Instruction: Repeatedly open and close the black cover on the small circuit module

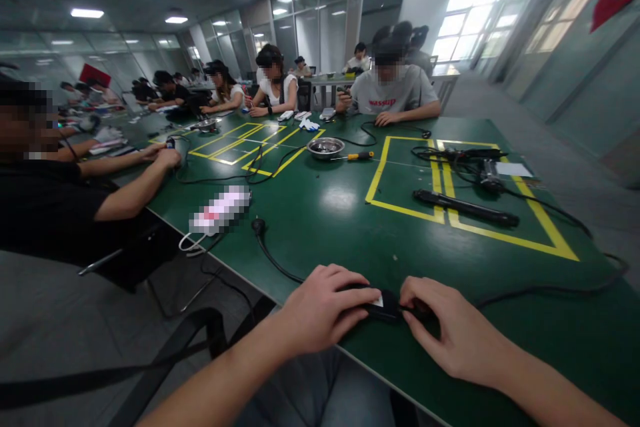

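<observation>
My left hand (327,307) is wrapped over a black oblong device (387,310) with a white label, near the table's front edge. Most of that device is hidden under my fingers, so I cannot tell its kind. My right hand (445,327) pinches a black cord (407,310) at the device's right end. Whether the cord is joined to the device there is hidden. From under my left hand, another length of black cord runs left to a plug (258,225). A black cable (550,289) also trails off behind my right hand.
Taped yellow outlines mark the green table (320,240). A black tube (465,208), a metal-ended tool with cables (487,175), a metal bowl (325,148), a screwdriver (360,156) and a white power strip (220,210) lie beyond my hands. Other people sit opposite and at left.
</observation>
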Motion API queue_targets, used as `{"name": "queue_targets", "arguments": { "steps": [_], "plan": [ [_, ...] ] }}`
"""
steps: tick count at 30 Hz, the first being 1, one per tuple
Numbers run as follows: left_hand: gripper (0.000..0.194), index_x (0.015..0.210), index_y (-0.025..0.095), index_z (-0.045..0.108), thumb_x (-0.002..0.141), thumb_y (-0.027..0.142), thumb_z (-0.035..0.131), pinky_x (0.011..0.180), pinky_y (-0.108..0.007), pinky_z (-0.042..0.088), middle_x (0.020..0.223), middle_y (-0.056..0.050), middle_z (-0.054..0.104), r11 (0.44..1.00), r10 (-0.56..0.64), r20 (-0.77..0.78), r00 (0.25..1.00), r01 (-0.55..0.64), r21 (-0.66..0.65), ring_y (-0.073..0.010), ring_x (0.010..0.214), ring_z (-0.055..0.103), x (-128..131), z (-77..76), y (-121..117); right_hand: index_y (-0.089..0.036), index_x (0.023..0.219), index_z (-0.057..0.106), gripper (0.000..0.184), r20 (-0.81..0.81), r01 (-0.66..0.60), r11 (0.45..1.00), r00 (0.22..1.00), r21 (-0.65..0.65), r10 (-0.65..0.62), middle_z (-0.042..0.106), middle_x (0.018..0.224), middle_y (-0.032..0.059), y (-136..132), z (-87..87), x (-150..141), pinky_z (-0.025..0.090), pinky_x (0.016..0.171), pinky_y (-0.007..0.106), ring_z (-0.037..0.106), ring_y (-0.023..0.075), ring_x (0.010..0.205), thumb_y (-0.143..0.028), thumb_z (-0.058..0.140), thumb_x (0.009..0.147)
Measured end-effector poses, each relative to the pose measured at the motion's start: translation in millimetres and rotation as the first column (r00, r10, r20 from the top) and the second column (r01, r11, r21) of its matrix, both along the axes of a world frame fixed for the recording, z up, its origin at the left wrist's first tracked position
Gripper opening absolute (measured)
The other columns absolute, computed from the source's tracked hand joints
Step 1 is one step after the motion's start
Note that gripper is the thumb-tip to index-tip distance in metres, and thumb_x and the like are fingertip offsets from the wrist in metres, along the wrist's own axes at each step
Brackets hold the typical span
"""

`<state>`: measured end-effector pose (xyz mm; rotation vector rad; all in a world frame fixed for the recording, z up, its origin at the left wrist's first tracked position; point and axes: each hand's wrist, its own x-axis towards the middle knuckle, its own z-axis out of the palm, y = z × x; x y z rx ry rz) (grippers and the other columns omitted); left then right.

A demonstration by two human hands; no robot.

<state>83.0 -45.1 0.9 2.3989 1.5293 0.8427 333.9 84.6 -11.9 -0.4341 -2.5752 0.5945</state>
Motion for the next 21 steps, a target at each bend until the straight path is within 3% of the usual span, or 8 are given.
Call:
{"name": "queue_targets", "arguments": {
  "steps": [3, 8, 13, 16, 18, 21],
  "plan": [
    [0.033, 0.145, 0.028, 0.069, 0.113, 0.033, 0.059, 0.104, -0.045, 0.054, 0.141, -0.007, 0.075, 0.999, 0.026, -0.054, 0.998, -0.028, -0.047, -0.0273, 0.123, 0.066, 5, 1.1, 1, -0.027, 0.091, 0.044, 0.017, -0.02, 0.026, 0.999, 0.999, -0.019, -0.027, 0.06, 0.08, -0.0004, -1, -0.9, 1, 0.044, 0.062, 0.032, 0.057, 0.0203, 0.066, -0.016, 0.056, 0.093],
    [0.04, 0.15, 0.028, 0.065, 0.109, 0.031, 0.067, 0.103, -0.044, 0.055, 0.141, -0.007, 0.076, 0.991, 0.062, 0.02, 0.998, -0.059, -0.119, -0.0264, 0.123, 0.067, 7, 5.2, 3, -0.028, 0.089, 0.039, 0.021, 0.01, 0.033, 0.997, 0.999, -0.069, -0.032, 0.058, 0.081, -0.0008, -2, 2.6, -1, 0.045, 0.064, 0.032, 0.057, 0.0195, 0.068, -0.016, 0.056, 0.091],
    [0.032, 0.137, 0.025, 0.075, 0.106, 0.025, 0.068, 0.109, -0.053, 0.053, 0.134, -0.01, 0.078, 0.995, 0.075, 0.063, 0.995, -0.07, -0.077, -0.0305, 0.122, 0.063, 1, 4.7, 4, -0.028, 0.085, 0.038, 0.023, -0.011, 0.025, 0.975, 1.0, -0.222, -0.028, 0.06, 0.082, 0.0001, 2, 16.0, -5, 0.043, 0.069, 0.034, 0.054, 0.0207, 0.071, -0.016, 0.057, 0.077],
    [0.031, 0.135, 0.023, 0.076, 0.105, 0.023, 0.067, 0.108, -0.053, 0.054, 0.132, -0.011, 0.078, 0.997, 0.058, 0.123, 0.991, -0.052, -0.049, -0.031, 0.121, 0.062, -3, 1.8, 5, -0.027, 0.078, 0.036, 0.022, -0.099, -0.022, 0.935, 0.995, -0.355, -0.014, 0.068, 0.088, 0.004, 2, 35.7, -6, 0.045, 0.078, 0.038, 0.059, 0.024, 0.081, -0.016, 0.055, 0.072],
    [0.031, 0.134, 0.023, 0.076, 0.105, 0.022, 0.066, 0.108, -0.054, 0.054, 0.13, -0.011, 0.079, 0.999, 0.042, 0.142, 0.989, -0.037, -0.039, -0.0308, 0.119, 0.062, -5, 1.1, 5, -0.026, 0.079, 0.043, 0.017, -0.19, -0.058, 0.889, 0.981, -0.454, -0.032, 0.07, 0.094, 0.0054, -7, 52.0, -8, 0.046, 0.082, 0.04, 0.061, 0.0259, 0.088, -0.018, 0.058, 0.076],
    [0.03, 0.132, 0.024, 0.077, 0.105, 0.024, 0.065, 0.106, -0.053, 0.055, 0.128, -0.011, 0.079, 0.999, 0.04, 0.143, 0.989, -0.037, -0.023, -0.0305, 0.117, 0.063, -4, 1.8, 4, -0.026, 0.085, 0.055, 0.01, -0.449, -0.159, 0.777, 0.876, -0.61, -0.173, 0.071, 0.099, 0.0056, -40, 69.6, -8, 0.049, 0.086, 0.04, 0.064, 0.027, 0.096, -0.028, 0.064, 0.089]
  ]
}}
